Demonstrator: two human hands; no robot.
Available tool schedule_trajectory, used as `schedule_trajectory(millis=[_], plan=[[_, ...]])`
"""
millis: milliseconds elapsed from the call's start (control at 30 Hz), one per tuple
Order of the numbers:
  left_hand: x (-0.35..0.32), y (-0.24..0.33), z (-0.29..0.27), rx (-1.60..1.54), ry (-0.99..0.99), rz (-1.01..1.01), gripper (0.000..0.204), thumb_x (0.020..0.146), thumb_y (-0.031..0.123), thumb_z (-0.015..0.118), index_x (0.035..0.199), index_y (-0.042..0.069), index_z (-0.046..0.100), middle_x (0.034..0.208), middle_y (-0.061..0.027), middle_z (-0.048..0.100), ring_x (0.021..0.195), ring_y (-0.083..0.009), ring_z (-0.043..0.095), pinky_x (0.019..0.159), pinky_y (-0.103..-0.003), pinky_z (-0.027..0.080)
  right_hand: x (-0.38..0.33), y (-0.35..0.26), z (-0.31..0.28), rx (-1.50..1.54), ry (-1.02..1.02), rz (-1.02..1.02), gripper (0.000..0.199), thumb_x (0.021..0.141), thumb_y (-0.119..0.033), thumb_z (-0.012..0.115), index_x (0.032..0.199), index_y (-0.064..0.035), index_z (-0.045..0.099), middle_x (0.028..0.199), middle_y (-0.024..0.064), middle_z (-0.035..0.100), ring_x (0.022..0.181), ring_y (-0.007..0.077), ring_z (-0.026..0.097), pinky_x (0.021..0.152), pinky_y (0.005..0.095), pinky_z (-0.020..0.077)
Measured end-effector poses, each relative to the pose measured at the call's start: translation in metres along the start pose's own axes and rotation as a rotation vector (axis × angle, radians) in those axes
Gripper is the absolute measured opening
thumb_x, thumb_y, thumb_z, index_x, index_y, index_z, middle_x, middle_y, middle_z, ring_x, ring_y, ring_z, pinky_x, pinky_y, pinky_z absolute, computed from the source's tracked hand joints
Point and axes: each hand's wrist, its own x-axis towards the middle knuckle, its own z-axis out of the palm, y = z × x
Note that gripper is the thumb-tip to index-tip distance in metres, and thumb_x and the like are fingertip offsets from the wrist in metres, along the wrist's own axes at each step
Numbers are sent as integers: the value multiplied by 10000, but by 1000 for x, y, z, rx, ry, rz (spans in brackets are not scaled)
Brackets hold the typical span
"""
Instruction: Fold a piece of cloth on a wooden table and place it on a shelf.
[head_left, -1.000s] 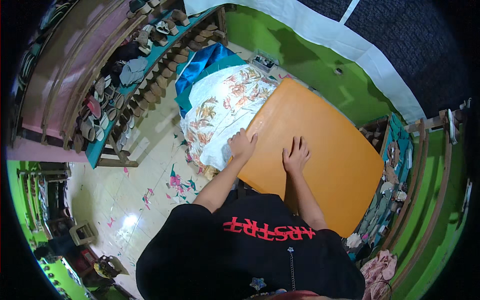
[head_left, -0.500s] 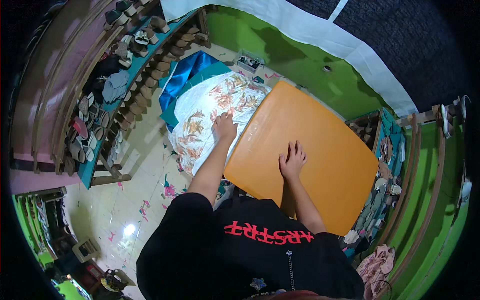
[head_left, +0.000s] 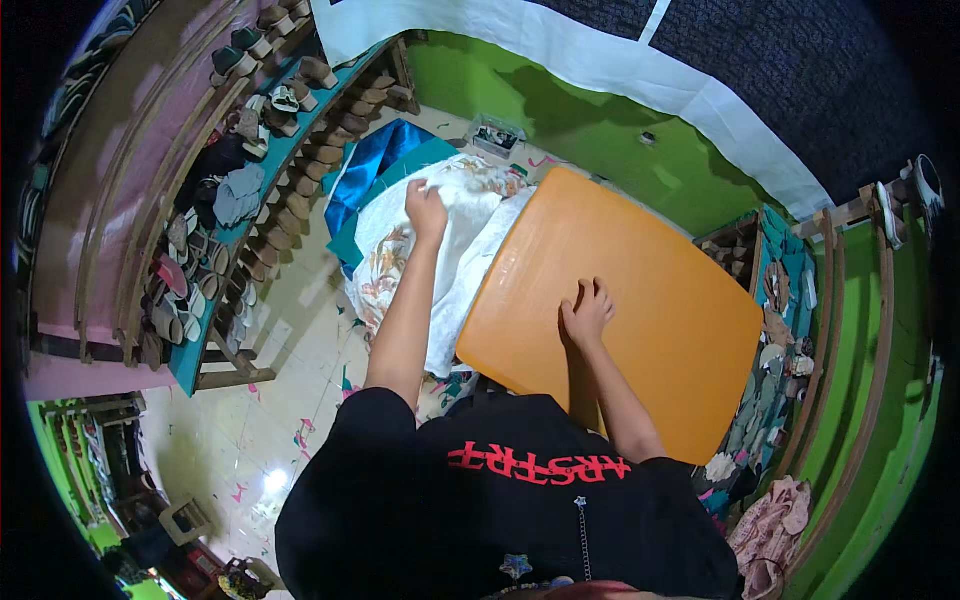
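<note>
My left hand (head_left: 427,212) is closed on a white floral cloth (head_left: 462,225), left of an orange tabletop (head_left: 610,320). Much of the cloth's plain white side shows, and its flower print appears along the left and far edges. Blue satin (head_left: 378,165) and teal fabric (head_left: 420,158) lie beneath and beyond it. My right hand (head_left: 588,313) is over the middle of the tabletop with its fingers apart and nothing in them. Whether its fingertips touch the surface is hard to tell.
A teal-topped bench (head_left: 300,120) with shoes runs along the left, wooden shoe forms below it. A small clear bin (head_left: 495,135) stands by the green wall. Fabric pieces and shoe parts (head_left: 770,370) crowd the right side. Scraps litter the tiled floor (head_left: 250,420).
My left hand has moved farther away and slightly left, drawing the floral cloth with it. The cloth has turned over in part, exposing more white. My right hand has hardly shifted.
</note>
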Motion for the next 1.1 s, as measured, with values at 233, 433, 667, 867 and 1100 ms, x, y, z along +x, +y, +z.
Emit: schedule_trajectory(millis=[233,433,667,867,1100], plan=[[-68,132,4,-178,-178,128,176,670,-4,498,839,30,463,604,-122,534,511,-184,511,476,-316,381,60,-48,-3,467,-241,-101,544,737,-453,502,1101,-54,436,1108,176,411,1023,295,404,868,433,316],[-170,121,-22,3,-883,288,277,671,103,550,924,19,474,804,-179,557,775,-324,548,698,-383,426,118,-72,15,1631,-1033,633,562,772,-549,400,913,-24,542,755,90,570,625,184,544,560,322,472],[-114,28,-87,150,-605,508,732,558,311,696,1174,99,361,1185,-198,361,1099,-343,331,878,-468,270,131,-139,2,1372,-585,360,296,717,-19,545,986,60,450,828,149,556,689,196,553,538,328,458],[-80,-77,-96,491,-257,23,998,475,342,747,1278,182,177,1306,-211,146,1196,-404,141,932,-550,125,131,-233,-62,1345,-635,78,208,723,-38,556,899,27,466,698,85,552,614,144,542,564,272,440],[-6,-90,-116,472,-214,-99,313,671,205,575,922,24,525,778,-121,597,747,-265,572,651,-319,428,135,-260,-126,1435,-675,-243,96,739,-46,528,827,-32,490,669,41,541,590,118,520,562,249,419]])
